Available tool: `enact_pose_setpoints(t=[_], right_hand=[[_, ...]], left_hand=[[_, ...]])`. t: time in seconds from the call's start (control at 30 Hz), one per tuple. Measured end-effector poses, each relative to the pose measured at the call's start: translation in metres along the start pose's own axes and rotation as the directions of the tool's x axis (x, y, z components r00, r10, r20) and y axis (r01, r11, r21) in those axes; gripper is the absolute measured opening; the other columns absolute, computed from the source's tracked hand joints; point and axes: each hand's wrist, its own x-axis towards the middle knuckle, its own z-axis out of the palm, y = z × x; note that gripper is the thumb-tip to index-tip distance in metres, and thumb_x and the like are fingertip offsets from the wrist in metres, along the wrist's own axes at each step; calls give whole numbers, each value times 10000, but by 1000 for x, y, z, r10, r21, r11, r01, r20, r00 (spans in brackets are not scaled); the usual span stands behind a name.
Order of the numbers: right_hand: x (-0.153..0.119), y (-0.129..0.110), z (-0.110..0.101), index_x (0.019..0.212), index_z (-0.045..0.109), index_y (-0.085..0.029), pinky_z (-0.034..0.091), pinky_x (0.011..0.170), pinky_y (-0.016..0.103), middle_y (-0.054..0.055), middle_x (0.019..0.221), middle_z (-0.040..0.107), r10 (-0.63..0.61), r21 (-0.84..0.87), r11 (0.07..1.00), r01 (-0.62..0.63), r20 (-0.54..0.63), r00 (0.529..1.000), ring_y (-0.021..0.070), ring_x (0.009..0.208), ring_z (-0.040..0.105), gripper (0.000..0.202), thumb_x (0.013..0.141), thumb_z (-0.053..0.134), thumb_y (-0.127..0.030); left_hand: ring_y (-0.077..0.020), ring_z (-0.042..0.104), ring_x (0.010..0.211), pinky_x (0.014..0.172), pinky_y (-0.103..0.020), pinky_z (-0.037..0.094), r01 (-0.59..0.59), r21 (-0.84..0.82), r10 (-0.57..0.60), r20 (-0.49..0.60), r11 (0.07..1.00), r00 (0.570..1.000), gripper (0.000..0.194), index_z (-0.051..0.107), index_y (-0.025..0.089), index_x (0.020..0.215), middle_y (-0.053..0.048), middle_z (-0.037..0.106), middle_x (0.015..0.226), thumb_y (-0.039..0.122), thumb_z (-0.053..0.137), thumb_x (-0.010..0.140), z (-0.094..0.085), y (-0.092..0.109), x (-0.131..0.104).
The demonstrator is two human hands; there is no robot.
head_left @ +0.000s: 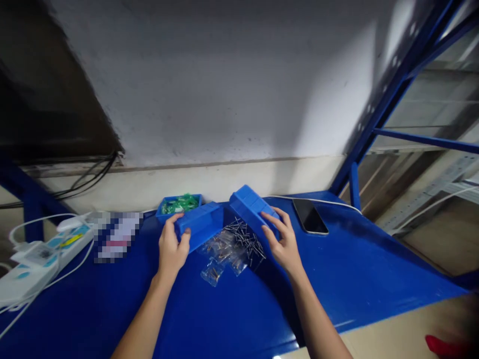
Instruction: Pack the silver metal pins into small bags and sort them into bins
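My left hand (174, 244) grips a blue plastic bin (200, 224), tilted on its side with its opening turned toward the middle. A second blue bin (252, 208) is tipped in my right hand (283, 239), its underside facing up. Between and below the two bins, a heap of thin dark metal pins (247, 239) lies on the blue table (224, 319). Small clear plastic bags (223, 245) with copper-coloured pieces inside lie against the heap; one bag (212, 272) sits nearer to me. The insides of both bins are mostly hidden.
Behind the left bin stands another blue bin (179, 204) with green packets. A black phone (310, 216) lies at the right. White power strips (41, 264) with cables occupy the left, beside a blurred item (119, 237). A wall (224, 99) and blue frame posts (377, 119) bound the table.
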Motion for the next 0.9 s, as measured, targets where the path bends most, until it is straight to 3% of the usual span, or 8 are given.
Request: enact_pose_setpoints(t=[0.13, 0.23, 0.37, 0.53, 0.63, 0.73, 0.8, 0.9], right_hand=[[36, 23, -4, 1156, 578, -240, 332, 1025, 424, 87, 1215, 481, 28, -22, 999, -28, -25, 999, 225, 1210, 418, 316, 878, 471, -346], [73, 51, -6, 1118, 596, -229, 319, 1026, 405, 79, 1198, 497, 31, 30, 999, -35, 152, 988, 216, 1178, 451, 315, 857, 504, -379], [104, 84, 6, 1090, 616, -221, 297, 1034, 394, 78, 1223, 483, 20, 89, 994, -57, 369, 929, 215, 1182, 449, 324, 838, 518, -399], [114, 96, 45, 1051, 638, -221, 317, 1023, 365, 67, 1194, 518, 29, 139, 985, -98, 430, 903, 201, 1161, 465, 331, 816, 516, -420], [114, 104, 64, 1145, 568, -216, 447, 869, 325, 69, 1155, 554, 225, 97, 961, -259, 266, 937, 176, 974, 569, 443, 793, 506, -478], [112, 118, 70, 1200, 500, -137, 489, 650, 282, 104, 1043, 591, 467, -1, 884, -467, -1, 884, 154, 729, 597, 597, 762, 479, -541], [113, 129, 67, 1172, 508, -89, 478, 613, 274, 104, 932, 615, 522, -42, 850, -526, -68, 850, 159, 678, 592, 621, 754, 475, -548], [118, 139, 55, 1051, 582, -99, 469, 650, 277, 84, 829, 630, 542, -111, 829, -549, -90, 836, 175, 699, 599, 507, 756, 506, -505]], left_hand=[[-219, 588, 852, 763, -317, 460, 41, 0, -41, 12, 999, 999, 390, 485, 180, 1153, -68, 602, 999, 322, 475, 790, -1, -5, 0], [-190, 573, 755, 693, -286, 452, 55, 4, -55, 3, 999, 999, 387, 495, 183, 1148, -53, 602, 946, 328, 479, 790, -2, -4, 0], [-147, 513, 620, 608, -255, 423, 57, -54, -61, -59, 997, 996, 364, 540, 186, 1093, -24, 591, 856, 372, 519, 781, -5, -1, 1], [-186, 553, 903, 785, -264, 430, 110, -287, -175, -214, 952, 961, 306, 545, 192, 1059, -39, 584, 994, 369, 513, 811, -9, 0, 8], [-198, 535, 994, 867, -276, 406, 161, -359, -239, -183, 919, 954, 300, 548, 210, 1065, -32, 580, 1044, 373, 523, 815, -9, 2, 10], [-207, 510, 1074, 933, -297, 375, 212, -408, -277, -108, 888, 955, 326, 542, 237, 1107, -27, 566, 1119, 391, 535, 820, -4, 8, 12], [-214, 484, 1125, 971, -319, 351, 242, -411, -296, -71, 879, 953, 338, 548, 249, 1124, -31, 551, 1171, 403, 534, 823, 2, 12, 17], [-230, 497, 1119, 972, -354, 361, 296, -378, -306, 36, 877, 952, 375, 584, 241, 1121, -55, 561, 1182, 423, 564, 793, 16, 19, 37]])
